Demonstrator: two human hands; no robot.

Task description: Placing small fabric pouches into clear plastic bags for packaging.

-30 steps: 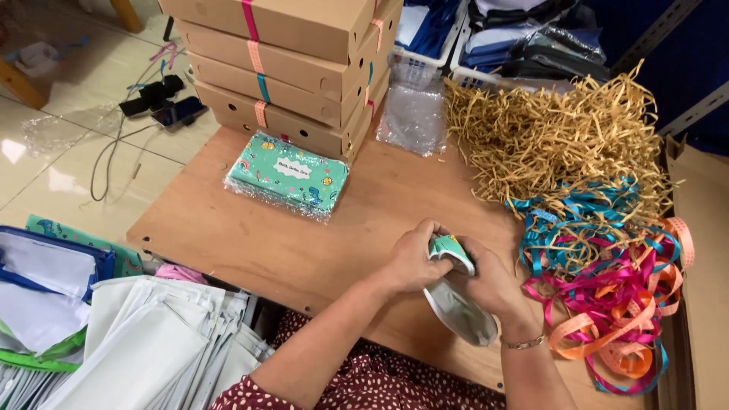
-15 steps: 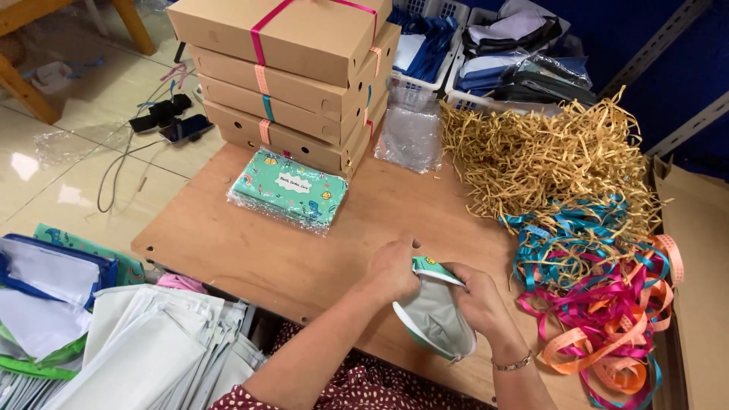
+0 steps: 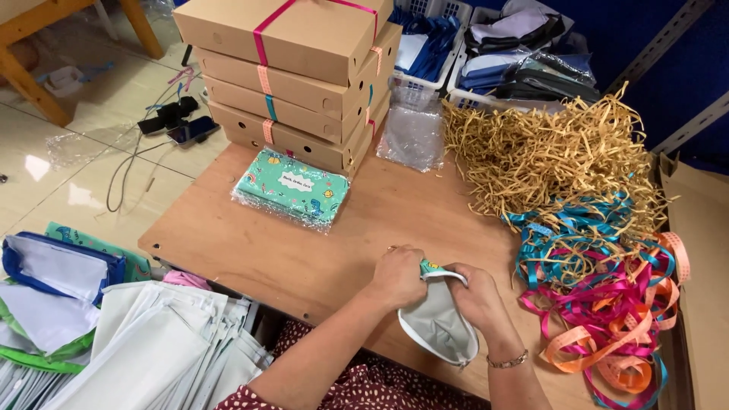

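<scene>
Head view, looking down: a small grey pouch (image 3: 439, 325) with a white zip edge and a green patterned outside is held at the near edge of a wooden worktop (image 3: 304, 258). The pouch is gripped at its top by both hands: the left hand (image 3: 398, 278) is closed on its upper left corner, and the right hand (image 3: 475, 301) is closed on its upper right side, a thin bracelet (image 3: 507, 361) being worn on that wrist. What the pouch contains cannot be told.

Further back on the worktop, one flat green patterned pack wrapped in clear film (image 3: 293, 188) is laid. Behind it, four brown cardboard boxes (image 3: 292, 76) are stacked, each tied with ribbon; their lids are shut. Beside the stack, a clear plastic bag (image 3: 414, 130) is seen. To the right, a heap of tan shredded paper (image 3: 550, 156) is spread, and in front of it a tangle of blue, pink and orange ribbons (image 3: 607, 296).

Behind the worktop, two white baskets (image 3: 486, 57) are filled with dark folded fabric. At lower left, a pile of pale grey bags (image 3: 144, 349) is stacked below the worktop.
</scene>
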